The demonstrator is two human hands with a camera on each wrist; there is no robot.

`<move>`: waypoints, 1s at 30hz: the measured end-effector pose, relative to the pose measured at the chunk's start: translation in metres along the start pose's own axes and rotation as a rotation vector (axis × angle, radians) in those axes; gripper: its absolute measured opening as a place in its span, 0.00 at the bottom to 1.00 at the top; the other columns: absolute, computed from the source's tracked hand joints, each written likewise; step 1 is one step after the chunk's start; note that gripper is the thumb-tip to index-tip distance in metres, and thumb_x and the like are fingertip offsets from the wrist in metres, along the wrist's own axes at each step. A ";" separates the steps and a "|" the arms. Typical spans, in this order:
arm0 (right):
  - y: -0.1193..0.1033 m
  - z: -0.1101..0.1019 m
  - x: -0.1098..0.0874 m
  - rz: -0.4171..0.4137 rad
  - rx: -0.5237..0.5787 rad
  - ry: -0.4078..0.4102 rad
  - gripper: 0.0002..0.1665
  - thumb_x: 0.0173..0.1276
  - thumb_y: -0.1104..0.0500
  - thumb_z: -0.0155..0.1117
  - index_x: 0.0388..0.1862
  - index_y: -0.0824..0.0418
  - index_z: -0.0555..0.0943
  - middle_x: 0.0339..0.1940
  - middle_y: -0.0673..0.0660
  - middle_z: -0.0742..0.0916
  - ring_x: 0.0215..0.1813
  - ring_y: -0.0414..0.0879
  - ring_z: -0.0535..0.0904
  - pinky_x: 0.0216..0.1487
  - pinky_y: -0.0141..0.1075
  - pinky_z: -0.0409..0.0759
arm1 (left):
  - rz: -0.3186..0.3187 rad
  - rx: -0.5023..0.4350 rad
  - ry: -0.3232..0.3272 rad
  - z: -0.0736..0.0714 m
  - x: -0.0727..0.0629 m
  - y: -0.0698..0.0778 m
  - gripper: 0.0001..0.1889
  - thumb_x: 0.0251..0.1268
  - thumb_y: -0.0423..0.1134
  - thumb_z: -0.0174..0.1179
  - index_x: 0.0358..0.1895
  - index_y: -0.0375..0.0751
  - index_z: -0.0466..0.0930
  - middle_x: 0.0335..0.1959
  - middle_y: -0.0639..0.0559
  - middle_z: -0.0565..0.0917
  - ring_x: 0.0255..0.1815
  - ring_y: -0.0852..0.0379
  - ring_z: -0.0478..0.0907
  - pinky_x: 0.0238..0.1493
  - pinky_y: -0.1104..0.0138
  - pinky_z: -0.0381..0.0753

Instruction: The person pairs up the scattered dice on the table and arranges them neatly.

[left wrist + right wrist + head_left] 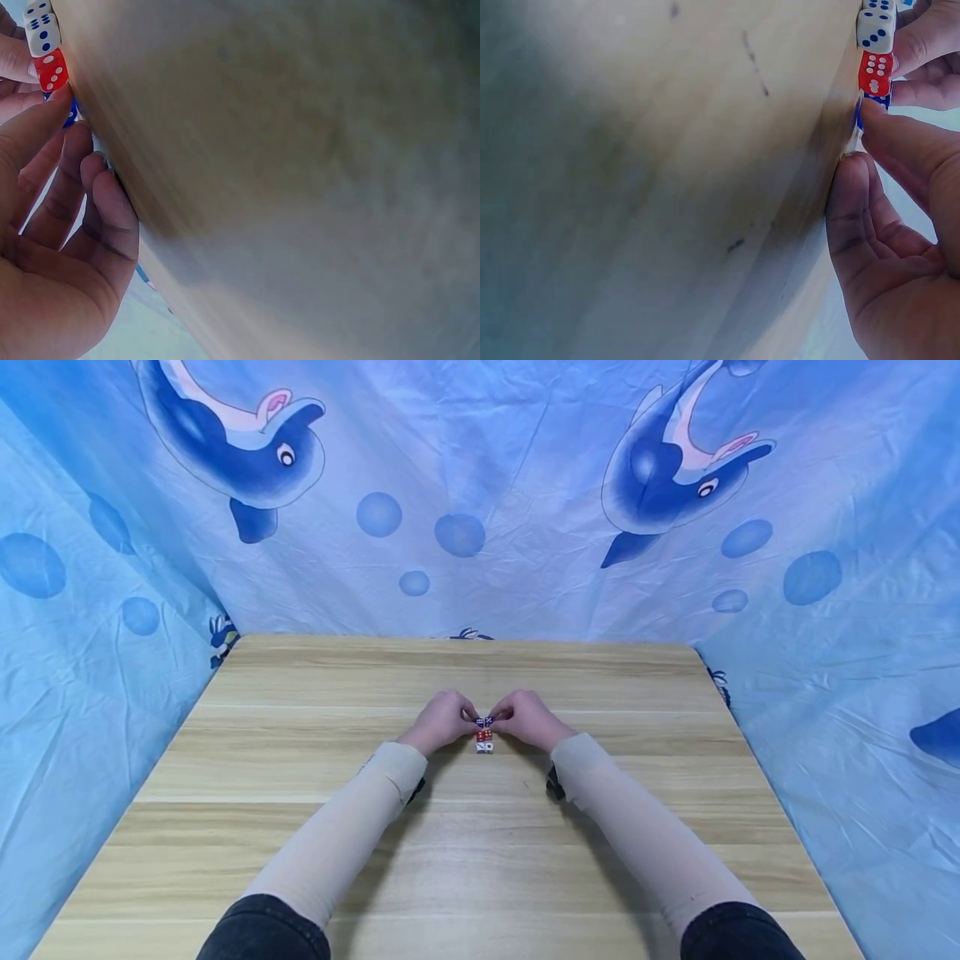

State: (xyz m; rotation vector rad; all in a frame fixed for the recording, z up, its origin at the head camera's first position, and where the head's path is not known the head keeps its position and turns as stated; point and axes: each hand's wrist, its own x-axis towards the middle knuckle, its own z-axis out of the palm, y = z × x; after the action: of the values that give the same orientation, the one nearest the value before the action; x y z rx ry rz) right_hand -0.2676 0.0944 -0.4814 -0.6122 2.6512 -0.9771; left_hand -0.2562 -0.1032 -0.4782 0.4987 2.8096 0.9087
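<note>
Six small dice would be too exact, so several dice form a compact block mid-table, in pairs: white dice point(485, 747) nearest me, red dice point(484, 736) behind them, blue dice at the far end. My left hand point(447, 720) pinches the left blue die point(72, 115) between thumb and fingers. From the other side, my right hand point(528, 720) pinches the right blue die point(489, 721). Fingertips cover much of both blue dice in the wrist views. A red die point(875, 73) and a white die point(875, 30) line up beside the right thumb.
The dice rest on a wood-grain table point(480, 860). Blue cloth point(525, 593) printed with dolphins and bubbles hangs behind the table and along both sides. A dark wrist strap point(555, 783) shows under the right sleeve.
</note>
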 end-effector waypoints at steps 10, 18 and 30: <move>-0.002 -0.001 -0.001 -0.016 -0.003 -0.007 0.07 0.64 0.59 0.77 0.41 0.56 0.91 0.35 0.45 0.90 0.39 0.39 0.83 0.45 0.36 0.80 | 0.007 -0.002 -0.004 0.000 0.001 0.000 0.06 0.56 0.34 0.77 0.37 0.41 0.91 0.35 0.53 0.87 0.35 0.57 0.81 0.42 0.63 0.80; 0.001 -0.001 0.000 -0.027 0.012 -0.012 0.07 0.64 0.59 0.77 0.41 0.56 0.91 0.32 0.44 0.89 0.35 0.40 0.82 0.43 0.36 0.80 | 0.005 0.007 -0.009 0.000 0.001 0.000 0.06 0.57 0.35 0.76 0.37 0.41 0.91 0.36 0.52 0.88 0.36 0.57 0.81 0.44 0.63 0.80; 0.011 -0.016 -0.014 0.009 0.030 0.024 0.16 0.69 0.55 0.73 0.52 0.60 0.87 0.41 0.48 0.87 0.42 0.42 0.82 0.48 0.38 0.81 | -0.074 -0.218 -0.023 -0.014 -0.010 -0.008 0.20 0.64 0.35 0.70 0.57 0.30 0.81 0.39 0.43 0.86 0.31 0.50 0.83 0.33 0.62 0.84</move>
State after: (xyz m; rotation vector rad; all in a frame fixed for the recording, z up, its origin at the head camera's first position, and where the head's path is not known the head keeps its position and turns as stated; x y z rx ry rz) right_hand -0.2642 0.1175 -0.4762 -0.5850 2.6523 -1.0261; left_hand -0.2528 -0.1205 -0.4709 0.3695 2.6454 1.1674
